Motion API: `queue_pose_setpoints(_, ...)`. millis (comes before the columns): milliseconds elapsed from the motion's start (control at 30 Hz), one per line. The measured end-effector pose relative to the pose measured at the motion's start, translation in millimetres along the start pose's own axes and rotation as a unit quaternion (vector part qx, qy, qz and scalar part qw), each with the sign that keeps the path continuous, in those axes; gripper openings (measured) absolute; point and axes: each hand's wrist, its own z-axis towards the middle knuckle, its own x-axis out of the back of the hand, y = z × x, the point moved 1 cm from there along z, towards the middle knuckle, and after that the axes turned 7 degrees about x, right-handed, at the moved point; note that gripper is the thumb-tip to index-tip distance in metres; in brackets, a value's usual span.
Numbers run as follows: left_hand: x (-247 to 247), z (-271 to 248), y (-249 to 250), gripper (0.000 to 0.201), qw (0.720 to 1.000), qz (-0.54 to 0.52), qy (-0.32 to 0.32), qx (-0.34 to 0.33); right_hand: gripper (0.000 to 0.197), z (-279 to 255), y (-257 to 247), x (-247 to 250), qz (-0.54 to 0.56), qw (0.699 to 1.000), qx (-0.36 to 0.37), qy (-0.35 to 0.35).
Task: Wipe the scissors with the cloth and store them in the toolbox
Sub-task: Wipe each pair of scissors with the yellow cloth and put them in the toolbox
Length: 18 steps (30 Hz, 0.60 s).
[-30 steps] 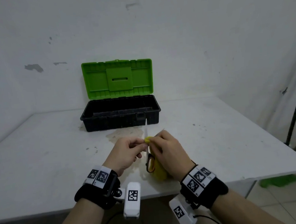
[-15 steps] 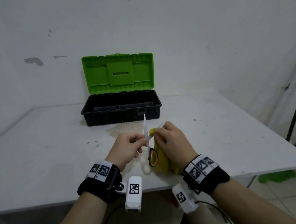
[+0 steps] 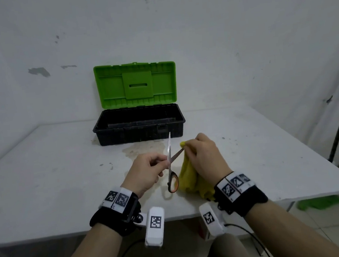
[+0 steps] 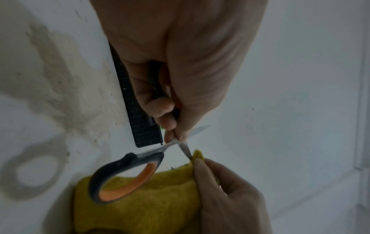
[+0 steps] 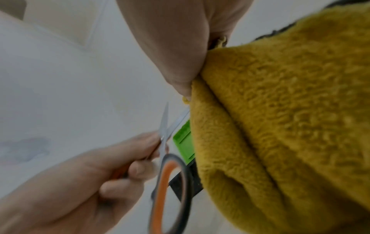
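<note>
Across the lower half of the head view a white bench (image 3: 45, 181) is spread, stained near its middle. At 12 o'clock on it, against the wall, the toolbox (image 3: 139, 129) is set with its green lid (image 3: 135, 84) raised upright and its black tub open. At 6 o'clock from the toolbox, above the bench, the cloth (image 3: 190, 178) is gathered in the right hand (image 3: 205, 158), whose grip is clamped on a yellow fold pinched round the tip of one blade. The scissors (image 3: 171, 165) are held at 9 o'clock of the cloth, blades spread apart and pointing toward 12 o'clock, orange-lined handle loop hanging down. The left hand (image 3: 146, 172) has its grip pinched on the scissors near the pivot.
</note>
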Motion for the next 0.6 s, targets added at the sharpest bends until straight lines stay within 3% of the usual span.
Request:
queue_pose_setpoints(67, 0.3, 0.3, -1.6, 0.007, 1.000, -0.018, 0.006, 0.016, 0.019, 3.1, 6.7, 5.5, -0.003, 1.000, -0.017, 0.026)
queue_pose_setpoints(133, -0.4, 1.7, -0.7, 0.006, 0.998, -0.055, 0.008, 0.040, 0.014, -4.2, -0.9, 5.3, 0.017, 0.999, 0.027, 0.034)
queue_pose_setpoints(267, -1.8, 3.0, 1.9, 0.009, 0.993, -0.098, -0.020, 0.063, 0.013, -30.1, -23.5, -9.4, 0.017, 0.991, 0.132, -0.033)
queue_pose_setpoints(367, -1.6, 2.0, 2.4, 0.010, 0.992, -0.105, -0.033, 0.064, 0.013, -26.6, -14.8, -8.5, 0.030, 0.992, 0.122, -0.018)
queue_pose_setpoints(500, 1.3, 0.0, 0.3, 0.006, 0.992, -0.099, -0.028, 0.067, 0.014, -11.7, 8.4, 1.0, 0.037, 0.997, 0.043, 0.045)
queue_pose_setpoints(600, -0.1, -0.4, 0.8, 0.009, 0.992, -0.099, -0.029, 0.070, 0.014, -13.6, -0.6, 6.2, 0.033, 0.995, 0.073, 0.059)
